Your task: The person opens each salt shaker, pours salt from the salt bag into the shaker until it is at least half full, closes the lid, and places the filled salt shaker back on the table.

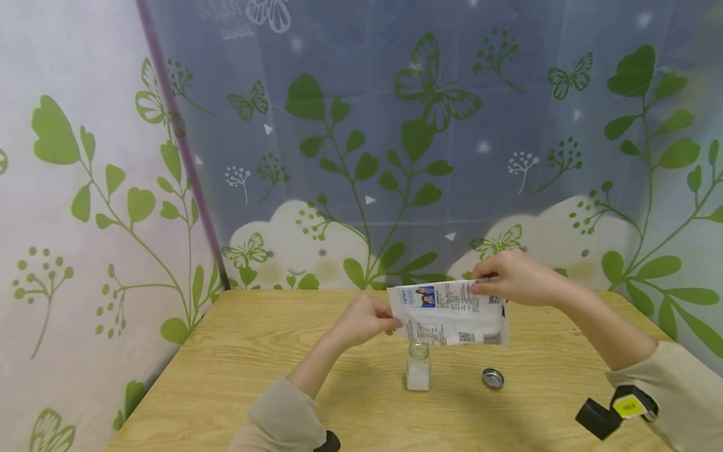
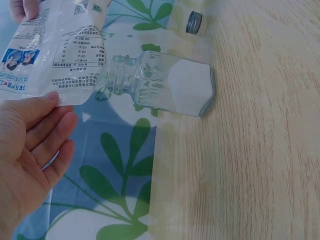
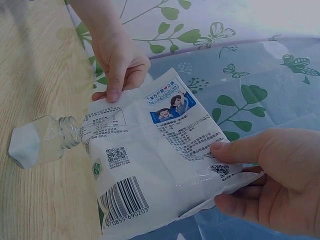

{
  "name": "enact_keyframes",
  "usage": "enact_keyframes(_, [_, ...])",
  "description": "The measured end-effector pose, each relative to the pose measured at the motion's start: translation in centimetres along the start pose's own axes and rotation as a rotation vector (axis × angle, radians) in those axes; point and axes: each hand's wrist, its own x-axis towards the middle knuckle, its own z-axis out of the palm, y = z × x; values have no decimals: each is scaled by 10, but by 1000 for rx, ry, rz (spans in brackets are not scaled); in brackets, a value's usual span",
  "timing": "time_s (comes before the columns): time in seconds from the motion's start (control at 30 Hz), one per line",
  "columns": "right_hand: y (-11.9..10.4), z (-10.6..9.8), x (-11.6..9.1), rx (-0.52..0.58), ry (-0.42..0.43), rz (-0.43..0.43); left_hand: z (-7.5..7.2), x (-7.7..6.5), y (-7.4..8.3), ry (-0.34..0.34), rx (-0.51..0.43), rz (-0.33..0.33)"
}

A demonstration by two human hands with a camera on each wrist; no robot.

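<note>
A white printed plastic salt bag [image 1: 449,314] is held lengthwise between both hands, just above and behind a glass jar. My left hand [image 1: 367,320] pinches the bag's left corner between thumb and fingers. At the opposite end my right hand [image 1: 516,277] grips the bag with the thumb on its printed face, as the right wrist view shows. The clear jar [image 1: 418,367] stands upright and uncapped, with white contents [image 2: 190,86] in its lower part. Its mouth [image 3: 69,131] is close to the bag's lower edge. Whether anything falls from the bag, I cannot tell.
A silver metal lid [image 1: 493,378] lies on the wooden table [image 1: 226,376], to the right of the jar. Behind the table's far edge hangs a blue curtain [image 1: 350,50] patterned with green leaves and butterflies. A wrist camera [image 1: 615,411] sits on the right sleeve.
</note>
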Motion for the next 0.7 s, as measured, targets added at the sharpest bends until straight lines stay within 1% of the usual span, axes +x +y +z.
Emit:
enact_keyframes(0.23, [0, 0, 1, 6, -3, -3, 0, 0, -2, -3, -5, -6])
enact_keyframes(0.53, [0, 1, 2, -1, -7, 16, 0, 0, -4, 0, -13, 12])
enact_keyframes(0.7, [1, 1, 3, -6, -10, 19, 0, 0, -4, 1, -7, 9])
